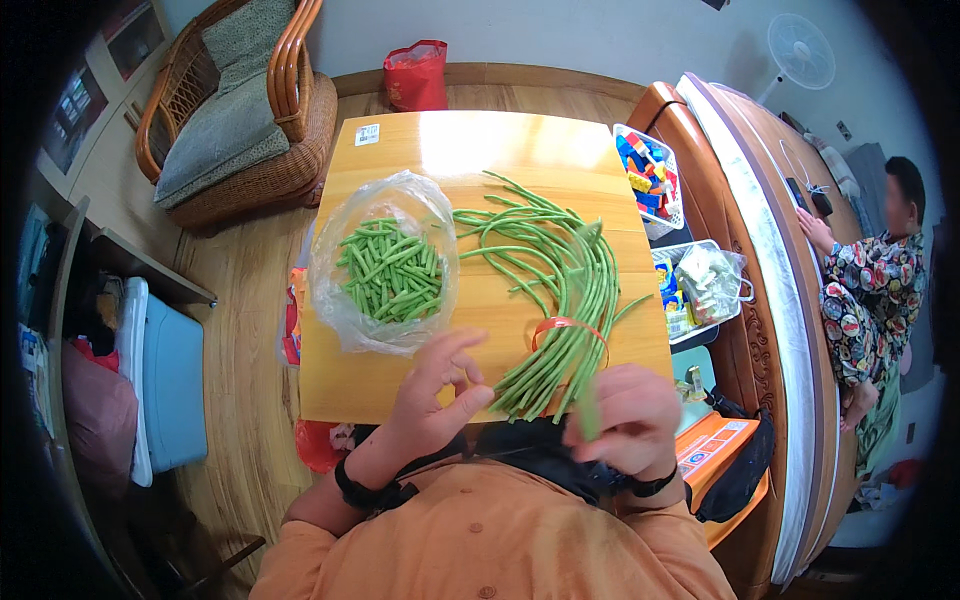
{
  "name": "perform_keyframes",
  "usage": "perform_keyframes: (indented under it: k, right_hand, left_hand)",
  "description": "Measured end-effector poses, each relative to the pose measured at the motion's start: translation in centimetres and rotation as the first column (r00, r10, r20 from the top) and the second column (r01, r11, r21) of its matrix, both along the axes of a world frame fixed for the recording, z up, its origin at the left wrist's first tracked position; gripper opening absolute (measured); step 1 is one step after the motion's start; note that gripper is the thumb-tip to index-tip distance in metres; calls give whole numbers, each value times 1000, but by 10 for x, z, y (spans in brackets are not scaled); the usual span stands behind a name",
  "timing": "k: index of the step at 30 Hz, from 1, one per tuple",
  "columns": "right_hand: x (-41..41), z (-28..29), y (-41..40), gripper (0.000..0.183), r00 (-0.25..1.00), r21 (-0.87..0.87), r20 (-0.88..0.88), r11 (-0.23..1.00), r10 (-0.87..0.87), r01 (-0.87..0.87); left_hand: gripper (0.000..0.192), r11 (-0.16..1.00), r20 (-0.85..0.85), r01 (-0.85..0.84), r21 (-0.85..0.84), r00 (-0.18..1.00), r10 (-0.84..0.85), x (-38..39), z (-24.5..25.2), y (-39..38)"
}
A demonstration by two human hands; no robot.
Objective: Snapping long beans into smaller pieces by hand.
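A bunch of yardlong beans (600, 292) lies curved across the right of the wooden table (480, 382), a red band (559, 322) around its lower part. My right hand (630, 420) is at the cut ends, fingers closed on a long bean (589, 412) blurred by motion. Over the table's front edge, my left hand (439, 386) holds nothing, its fingers apart and slightly curled. Just beyond it sits a clear plastic bag (330, 300), its mouth spread wide around a heap of short cut bean pieces (390, 270).
White baskets of toy bricks (649, 180) and packets (701, 289) stand along the table's right side. Further right, a person (874, 292) is on a wooden bed (750, 315). A rattan armchair (225, 142), a red bag (417, 75) and a blue storage box (172, 382) surround the table.
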State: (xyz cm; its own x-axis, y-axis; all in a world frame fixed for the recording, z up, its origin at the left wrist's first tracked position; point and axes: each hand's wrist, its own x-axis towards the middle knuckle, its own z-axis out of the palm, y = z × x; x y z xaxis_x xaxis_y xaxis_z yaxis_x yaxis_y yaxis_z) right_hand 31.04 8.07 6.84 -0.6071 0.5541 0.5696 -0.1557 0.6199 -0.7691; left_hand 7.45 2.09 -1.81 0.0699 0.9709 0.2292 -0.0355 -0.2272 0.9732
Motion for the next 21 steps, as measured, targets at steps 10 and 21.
perform_keyframes:
  k: [10,21]
  right_hand:
    - [-17,0,-13,17,950,-174,104,946,295,-275]
    - [38,-20,9,22,930,-671,-366,688,17,-277]
  left_hand:
    - [35,953,-409,37,302,908,95,-13,12,0]
    - [14,992,-101,-1,-127,995,-12,-88,26,-50]
